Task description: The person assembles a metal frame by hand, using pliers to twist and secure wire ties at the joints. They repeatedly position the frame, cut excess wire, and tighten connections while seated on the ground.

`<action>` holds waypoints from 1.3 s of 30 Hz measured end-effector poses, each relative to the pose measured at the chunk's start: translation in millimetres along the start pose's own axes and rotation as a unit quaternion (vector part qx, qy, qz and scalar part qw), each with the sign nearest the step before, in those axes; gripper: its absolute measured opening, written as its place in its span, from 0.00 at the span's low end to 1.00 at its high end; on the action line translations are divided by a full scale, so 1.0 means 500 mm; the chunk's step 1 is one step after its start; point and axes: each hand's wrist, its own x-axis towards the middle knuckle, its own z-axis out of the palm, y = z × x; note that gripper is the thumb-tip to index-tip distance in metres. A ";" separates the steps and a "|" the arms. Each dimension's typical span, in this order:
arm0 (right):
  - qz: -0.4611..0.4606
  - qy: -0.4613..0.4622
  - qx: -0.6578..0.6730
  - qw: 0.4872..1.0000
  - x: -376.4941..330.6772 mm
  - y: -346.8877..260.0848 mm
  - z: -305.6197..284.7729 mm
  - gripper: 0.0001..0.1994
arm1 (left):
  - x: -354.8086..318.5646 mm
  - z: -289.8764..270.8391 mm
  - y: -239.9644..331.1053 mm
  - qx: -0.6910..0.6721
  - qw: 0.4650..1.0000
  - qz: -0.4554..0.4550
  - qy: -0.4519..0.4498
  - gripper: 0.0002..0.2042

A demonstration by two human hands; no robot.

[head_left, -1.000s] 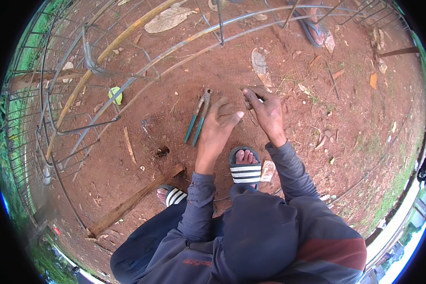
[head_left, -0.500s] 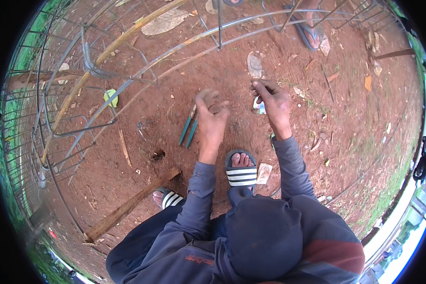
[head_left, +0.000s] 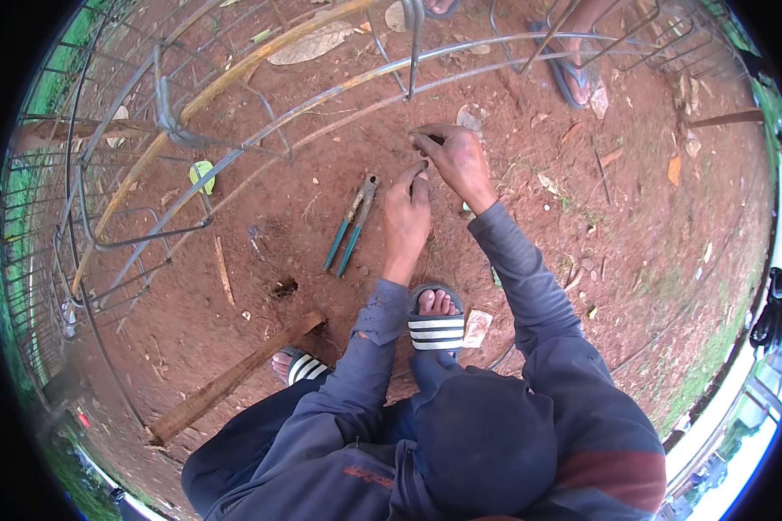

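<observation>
In front of me my left hand (head_left: pixel 408 215) is raised over the red soil, its thumb and fingers drawn together. My right hand (head_left: pixel 460 163) bends in from the right just beyond it, with its fingertips pinched. The two hands are close, apart by a small gap at the fingers. Whatever either pinch holds is too small to make out. Lying on the ground left of my left hand is a pair of pincers (head_left: pixel 363 213) with green handle grips. Neither hand touches them.
A cage of bent steel rods (head_left: pixel 226 160) arches across the far and left sides. A wooden plank (head_left: pixel 239 378) lies by my left sandal (head_left: pixel 306 368). Another person's sandalled foot (head_left: pixel 573 82) stands beyond the rods. A small hole (head_left: pixel 285 286) and dry leaves mark the soil.
My right hand has moved left and slightly away from me, close to my left hand. The left hand's spread fingers have come together and shifted right, uncovering the pincers' head.
</observation>
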 end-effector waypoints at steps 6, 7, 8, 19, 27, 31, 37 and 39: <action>0.044 -0.019 0.091 0.995 0.050 -0.003 0.003 0.14 | 0.042 -0.013 0.031 -0.030 0.998 -0.045 -0.034 0.21; 0.049 -0.021 0.089 0.995 0.056 -0.005 0.000 0.14 | 0.048 -0.018 0.038 -0.010 0.995 -0.077 -0.058 0.22; 0.055 -0.024 0.087 0.994 0.059 -0.006 -0.002 0.15 | 0.054 -0.017 0.033 0.000 0.998 -0.050 -0.046 0.22; -0.071 -0.014 -0.045 0.996 0.058 -0.060 -0.055 0.15 | 0.140 -0.006 -0.001 0.013 0.995 0.098 0.003 0.19; -0.125 0.002 -0.081 0.989 0.084 -0.176 -0.123 0.17 | 0.176 0.003 -0.012 0.052 0.981 0.179 0.053 0.17; -0.151 0.000 -0.138 0.979 0.089 -0.169 -0.121 0.14 | 0.178 0.008 -0.007 0.039 0.980 0.185 0.057 0.17; -0.155 0.123 -0.176 0.964 0.022 -0.139 -0.056 0.11 | 0.145 0.010 -0.010 0.073 0.974 0.201 0.074 0.16; -0.173 0.148 -0.159 0.961 0.008 -0.116 -0.036 0.10 | 0.138 0.018 -0.001 0.081 0.974 0.202 0.066 0.16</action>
